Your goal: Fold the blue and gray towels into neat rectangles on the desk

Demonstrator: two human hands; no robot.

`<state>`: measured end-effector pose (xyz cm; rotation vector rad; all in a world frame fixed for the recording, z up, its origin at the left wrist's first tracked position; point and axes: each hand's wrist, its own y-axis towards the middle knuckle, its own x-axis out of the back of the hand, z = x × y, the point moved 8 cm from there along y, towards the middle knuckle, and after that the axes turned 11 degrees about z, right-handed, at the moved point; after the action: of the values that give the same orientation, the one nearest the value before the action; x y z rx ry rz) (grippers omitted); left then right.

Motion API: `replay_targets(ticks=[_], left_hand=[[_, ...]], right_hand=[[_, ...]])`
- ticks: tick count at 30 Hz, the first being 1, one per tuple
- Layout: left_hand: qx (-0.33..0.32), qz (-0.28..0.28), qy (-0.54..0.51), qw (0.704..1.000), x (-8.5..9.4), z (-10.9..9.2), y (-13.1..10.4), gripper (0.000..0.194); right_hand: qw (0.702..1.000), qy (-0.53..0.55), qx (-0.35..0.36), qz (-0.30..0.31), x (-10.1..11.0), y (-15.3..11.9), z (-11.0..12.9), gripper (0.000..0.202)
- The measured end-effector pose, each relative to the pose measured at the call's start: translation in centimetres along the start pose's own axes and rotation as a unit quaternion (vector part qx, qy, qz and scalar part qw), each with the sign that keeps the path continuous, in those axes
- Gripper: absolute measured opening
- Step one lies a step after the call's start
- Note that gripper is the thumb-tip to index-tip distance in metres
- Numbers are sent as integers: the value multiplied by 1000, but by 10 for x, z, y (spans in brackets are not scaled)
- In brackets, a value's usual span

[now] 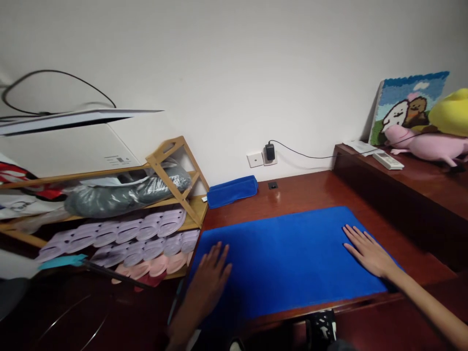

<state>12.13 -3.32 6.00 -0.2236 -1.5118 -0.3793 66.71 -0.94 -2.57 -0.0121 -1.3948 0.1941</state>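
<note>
A bright blue cloth [281, 263] lies spread flat on the dark red-brown wooden desk [307, 195]. My left hand [210, 278] rests on the cloth's left part, fingers stretched out and pointing away from me. On the right side, my right hand [367, 251] lies flat near the cloth's right edge with its fingers spread. Neither hand holds anything. Behind the spread cloth, a folded blue cloth [232, 191] sits at the desk's back left, close to the wall.
Left of the desk stands a wooden rack [171, 170] with several lilac and pink slippers [127, 234] and a plastic-wrapped bundle [127, 195]. A black adapter [269, 151] is plugged into the wall. The raised right shelf bears a white remote [388, 161] and a pink plush toy [427, 144].
</note>
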Motion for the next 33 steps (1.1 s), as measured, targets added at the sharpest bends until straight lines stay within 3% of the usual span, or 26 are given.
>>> replay_targets(ticks=[2, 4, 6, 8, 11, 13, 15, 18, 20, 24, 27, 29, 31, 33], left_hand=[[-27, -4, -61, 998, 13, -72, 38, 57], [-82, 28, -123, 989, 16, -162, 79, 60], [-127, 64, -181, 973, 13, -246, 119, 63], [-140, 81, -227, 960, 4, -309, 156, 68], [-124, 93, -253, 955, -20, -361, 200, 72], [-117, 107, -252, 955, -36, -375, 217, 75], [-110, 118, -243, 956, -48, -374, 224, 78], [-93, 128, -223, 962, -53, -342, 222, 81], [-68, 134, -204, 967, -52, -298, 217, 81], [29, 126, -154, 979, -46, -163, 197, 76], [100, 125, -103, 982, -45, -51, 167, 71], [127, 128, -74, 981, -47, 13, 143, 70], [129, 127, -61, 982, -50, 61, 120, 68], [118, 117, -60, 984, -52, 91, 102, 66]], right_hand=[[1000, 3, 1, -9, 3, -1, 1, 83], [1000, 10, 1, -11, 5, -1, 2, 82], [1000, 16, 4, -14, 4, -1, 2, 81], [1000, 20, 11, -19, 0, 0, 0, 80], [999, 21, 21, -25, -11, 3, -8, 78], [999, 22, 20, -24, -17, 5, -13, 78], [999, 24, 17, -22, -21, 5, -16, 79], [999, 25, 15, -23, -19, 4, -15, 83], [999, 30, 15, -31, -15, 3, -14, 84], [998, 41, 19, -44, -13, 0, -11, 84], [997, 46, 20, -51, -15, 0, -15, 84], [997, 51, 23, -52, -19, 1, -21, 85], [996, 57, 29, -54, -24, 2, -29, 85], [995, 63, 45, -67, -28, 2, -33, 86]])
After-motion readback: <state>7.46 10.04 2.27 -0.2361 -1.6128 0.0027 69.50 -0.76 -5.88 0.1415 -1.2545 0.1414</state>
